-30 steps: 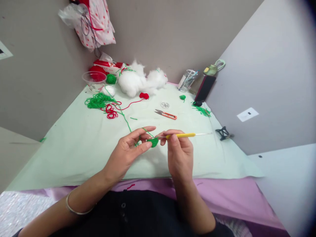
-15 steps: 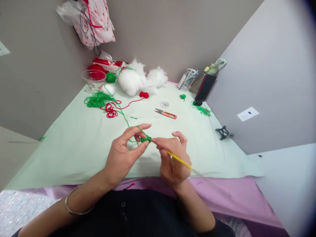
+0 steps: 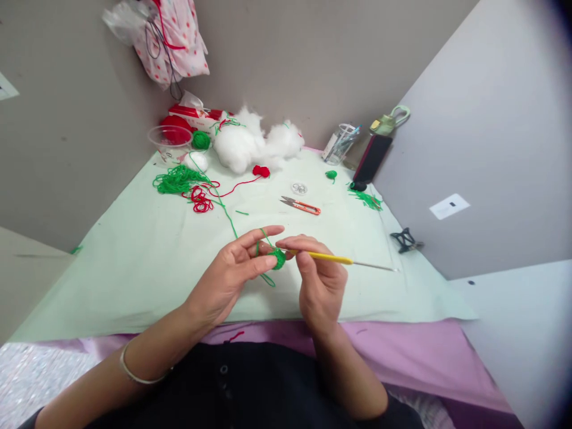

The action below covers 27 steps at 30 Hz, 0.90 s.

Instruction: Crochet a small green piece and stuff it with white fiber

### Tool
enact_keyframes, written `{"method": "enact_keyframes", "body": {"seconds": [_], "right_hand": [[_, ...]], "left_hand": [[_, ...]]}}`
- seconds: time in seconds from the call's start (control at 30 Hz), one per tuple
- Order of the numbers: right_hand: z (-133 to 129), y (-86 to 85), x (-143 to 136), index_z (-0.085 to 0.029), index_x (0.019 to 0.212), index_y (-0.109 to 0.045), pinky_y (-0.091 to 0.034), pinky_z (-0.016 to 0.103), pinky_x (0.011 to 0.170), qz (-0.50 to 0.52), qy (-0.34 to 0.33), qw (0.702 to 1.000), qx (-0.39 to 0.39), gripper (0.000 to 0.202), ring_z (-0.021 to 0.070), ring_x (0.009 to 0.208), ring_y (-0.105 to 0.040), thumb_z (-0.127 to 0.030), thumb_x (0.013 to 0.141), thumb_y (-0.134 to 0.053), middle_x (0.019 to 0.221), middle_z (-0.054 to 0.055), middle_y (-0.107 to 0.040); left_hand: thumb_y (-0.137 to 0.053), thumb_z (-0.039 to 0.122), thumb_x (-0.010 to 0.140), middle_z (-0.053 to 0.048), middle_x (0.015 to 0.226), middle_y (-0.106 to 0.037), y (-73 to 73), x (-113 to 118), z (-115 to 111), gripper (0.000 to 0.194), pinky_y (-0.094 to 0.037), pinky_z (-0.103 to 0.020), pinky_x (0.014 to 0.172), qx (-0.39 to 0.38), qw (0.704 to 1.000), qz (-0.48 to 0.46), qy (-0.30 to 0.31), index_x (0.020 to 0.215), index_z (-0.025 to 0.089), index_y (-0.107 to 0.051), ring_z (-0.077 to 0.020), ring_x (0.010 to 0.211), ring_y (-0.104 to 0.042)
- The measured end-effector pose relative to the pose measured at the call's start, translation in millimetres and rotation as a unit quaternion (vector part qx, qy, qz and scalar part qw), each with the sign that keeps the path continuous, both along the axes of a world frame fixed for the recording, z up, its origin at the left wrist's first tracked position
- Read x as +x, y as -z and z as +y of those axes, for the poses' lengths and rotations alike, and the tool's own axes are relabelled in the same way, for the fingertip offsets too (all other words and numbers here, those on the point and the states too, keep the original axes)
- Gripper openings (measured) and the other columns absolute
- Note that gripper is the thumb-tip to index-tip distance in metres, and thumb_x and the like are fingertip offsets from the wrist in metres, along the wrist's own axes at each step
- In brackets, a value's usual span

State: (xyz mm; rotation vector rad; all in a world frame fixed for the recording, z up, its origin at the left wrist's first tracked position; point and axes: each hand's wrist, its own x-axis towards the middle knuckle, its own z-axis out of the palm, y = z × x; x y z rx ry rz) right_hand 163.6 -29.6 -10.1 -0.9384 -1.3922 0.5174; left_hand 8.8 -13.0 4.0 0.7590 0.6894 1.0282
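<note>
My left hand (image 3: 227, 274) pinches a small green crocheted piece (image 3: 278, 258) between thumb and fingers, with green yarn looped over its raised index finger. My right hand (image 3: 320, 280) grips a crochet hook with a yellow handle (image 3: 333, 257); its thin metal shaft points right, and its other end meets the green piece. A green strand (image 3: 229, 217) runs from my left hand back to a loose heap of green yarn (image 3: 179, 180). Beyond the hands lie orange-handled thread snips (image 3: 301, 205) and a small round clear case (image 3: 299, 188).
White stuffing (image 3: 239, 146), a clear plastic tub (image 3: 170, 143), a tissue box (image 3: 196, 119) and red yarn (image 3: 201, 199) are at the back left. A pen holder (image 3: 340, 145), a phone (image 3: 373, 158), green scraps (image 3: 369, 201) and a black stand (image 3: 406, 240) are at the right.
The green piece has moved slightly right and turned, showing a rounder face. The hook has swung from slanting down to nearly level, and my right hand has turned with it.
</note>
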Motion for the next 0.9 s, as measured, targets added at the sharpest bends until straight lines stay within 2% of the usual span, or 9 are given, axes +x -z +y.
{"method": "enact_keyframes", "body": {"seconds": [0.07, 0.13, 0.2, 0.27, 0.37, 0.47, 0.57, 0.7, 0.9], "right_hand": [[1, 4.2, -1, -0.028, 0.103, -0.073, -0.053, 0.045, 0.095, -0.058, 0.031, 0.998, 0.021, 0.018, 0.0181, 0.079, -0.071, -0.023, 0.100, -0.056, 0.094, 0.001, -0.079], [1, 9.0, -1, -0.030, 0.108, -0.073, -0.047, 0.049, 0.103, -0.133, 0.064, 0.986, 0.076, 0.021, 0.0175, 0.080, -0.073, -0.018, 0.099, -0.058, 0.097, 0.001, -0.080], [0, 12.2, 0, -0.032, 0.113, -0.072, -0.043, 0.049, 0.105, -0.214, 0.098, 0.962, 0.138, 0.028, 0.0170, 0.083, -0.073, -0.013, 0.095, -0.062, 0.102, 0.001, -0.080], [0, 12.2, 3, -0.034, 0.114, -0.073, -0.040, 0.048, 0.107, -0.244, 0.116, 0.948, 0.170, 0.033, 0.0163, 0.084, -0.073, -0.011, 0.093, -0.065, 0.104, 0.000, -0.080], [0, 6.8, 6, -0.030, 0.109, -0.074, -0.043, 0.048, 0.106, -0.121, 0.090, 0.983, 0.103, 0.025, 0.0162, 0.080, -0.071, -0.014, 0.097, -0.060, 0.095, 0.000, -0.079], [0, 1.4, 7, -0.026, 0.100, -0.075, -0.054, 0.042, 0.086, 0.036, 0.024, 0.999, -0.004, 0.019, 0.0172, 0.075, -0.068, -0.026, 0.100, -0.057, 0.088, 0.002, -0.076], [1, 0.9, 6, -0.025, 0.097, -0.076, -0.056, 0.035, 0.073, 0.048, -0.028, 0.997, -0.055, 0.015, 0.0176, 0.078, -0.068, -0.031, 0.098, -0.062, 0.090, 0.003, -0.076], [4, 3.9, 8, -0.024, 0.098, -0.075, -0.056, 0.034, 0.072, 0.075, -0.033, 0.994, -0.079, 0.015, 0.0162, 0.076, -0.066, -0.032, 0.098, -0.062, 0.091, 0.003, -0.076], [7, 2.8, 13, -0.023, 0.096, -0.070, -0.057, 0.035, 0.074, 0.144, -0.089, 0.979, -0.110, 0.018, 0.0151, 0.071, -0.066, -0.034, 0.101, -0.056, 0.086, 0.002, -0.076]], "left_hand": [[-0.085, 0.023, 0.079, 0.002, 0.085, -0.067, 0.9, 3, -1, 0.044, -0.045, -0.022, 0.082, 0.020, 0.999, 0.017, -0.021, 0.122, 0.026, -0.076, -0.0107, 0.083, -0.059], [-0.086, 0.023, 0.078, 0.003, 0.083, -0.067, 2.6, 6, -1, 0.046, -0.045, -0.020, 0.081, 0.024, 0.999, 0.014, -0.041, 0.122, 0.027, -0.076, -0.0098, 0.082, -0.059], [-0.087, 0.024, 0.078, 0.002, 0.084, -0.068, 4.7, 6, 0, 0.047, -0.047, -0.021, 0.082, -0.002, 1.000, -0.010, -0.026, 0.123, 0.025, -0.076, -0.0103, 0.084, -0.061], [-0.085, 0.025, 0.080, -0.001, 0.091, -0.069, 7.1, 4, 3, 0.042, -0.048, -0.022, 0.084, -0.045, 0.998, -0.044, 0.011, 0.121, 0.021, -0.077, -0.0112, 0.086, -0.062], [-0.081, 0.024, 0.083, -0.003, 0.096, -0.069, 9.5, 1, 7, 0.030, -0.050, -0.026, 0.089, -0.075, 0.994, -0.073, 0.026, 0.112, 0.018, -0.080, -0.0100, 0.082, -0.059], [-0.081, 0.022, 0.082, 0.000, 0.088, -0.065, 8.4, -1, 7, 0.030, -0.049, -0.026, 0.087, -0.042, 0.998, -0.053, -0.001, 0.112, 0.023, -0.080, -0.0099, 0.080, -0.056], [-0.083, 0.024, 0.080, 0.000, 0.086, -0.064, 5.5, 1, 3, 0.037, -0.047, -0.025, 0.083, 0.011, 1.000, 0.012, -0.004, 0.117, 0.027, -0.079, -0.0130, 0.085, -0.058], [-0.081, 0.029, 0.082, -0.002, 0.092, -0.064, 4.6, 0, -1, 0.037, -0.047, -0.026, 0.080, 0.050, 0.997, 0.064, -0.009, 0.119, 0.028, -0.078, -0.0164, 0.090, -0.058], [-0.080, 0.031, 0.084, -0.001, 0.091, -0.063, 6.6, -4, -1, 0.036, -0.043, -0.023, 0.073, 0.084, 0.991, 0.104, -0.020, 0.120, 0.031, -0.077, -0.0144, 0.086, -0.056]]}}
